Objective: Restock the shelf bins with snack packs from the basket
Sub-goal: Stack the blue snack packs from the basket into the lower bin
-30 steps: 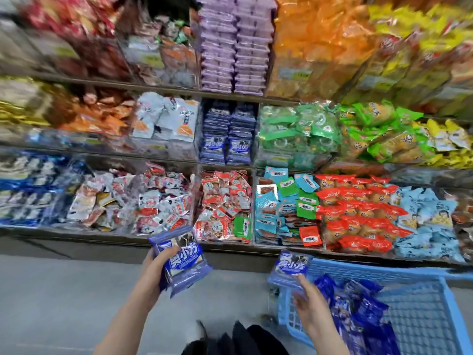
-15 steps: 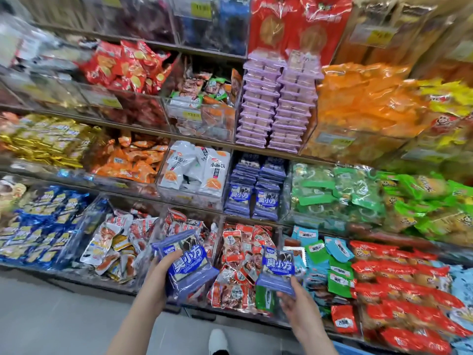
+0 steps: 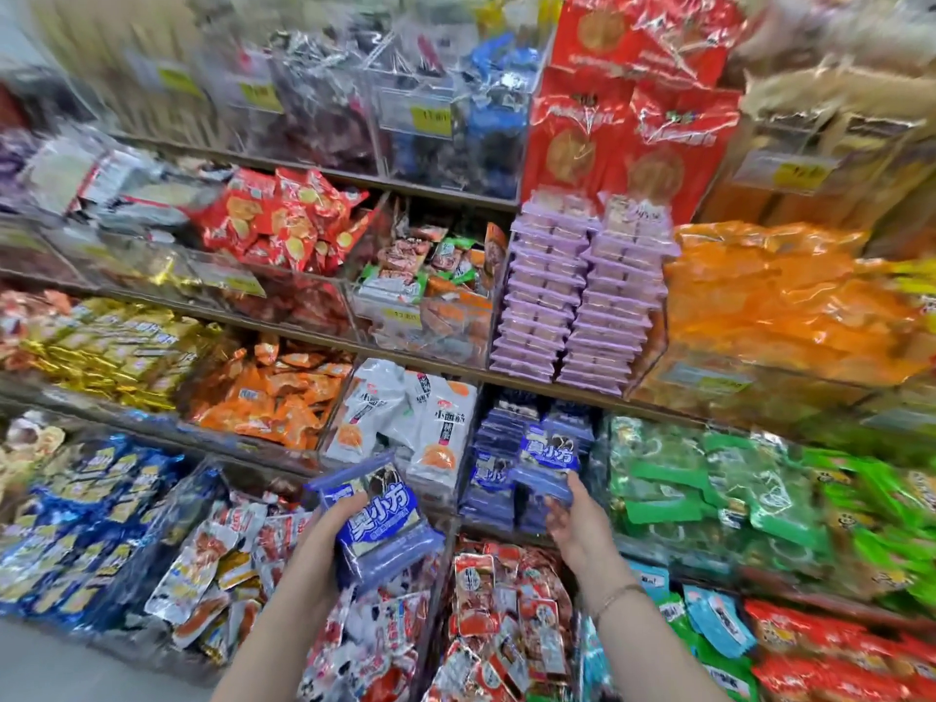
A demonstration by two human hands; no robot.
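First-person view, looking down at 2 bare forearms raised in front of shop shelves crowded with clear bins of snacks. A thick bundle of blue-purple snack packs (image 3: 380,521) is gripped from its left side by the left hand (image 3: 329,526), with the top pack's white lettering turned towards the camera. This bundle is held tilted in the air, just below and in front of a bin of white packs (image 3: 400,412).

To the right of that grip and a little higher, the right hand (image 3: 575,524) is clamped on a thinner bundle (image 3: 549,456) of the same blue-purple packs. The thumb is laid along its right edge and curled fingers are seen beneath it. The thinner bundle is held at the front of the clear bin (image 3: 486,509), where matching packs are stacked in 2 columns. Whether the bundle touches them cannot be told through the blur. A thin bracelet (image 3: 615,595) is worn on the right wrist.

Directly above the right-hand grip, 2 tall stacks of lilac packs (image 3: 582,296) are seen on the next shelf up. Green packs (image 3: 684,473) are heaped to the right of that grip. Below both grips, red-and-white packs (image 3: 506,600) are piled in the lowest bins. Orange packs (image 3: 273,392) are seen up and to the left of the left-hand grip. The edges of the view are smeared by motion
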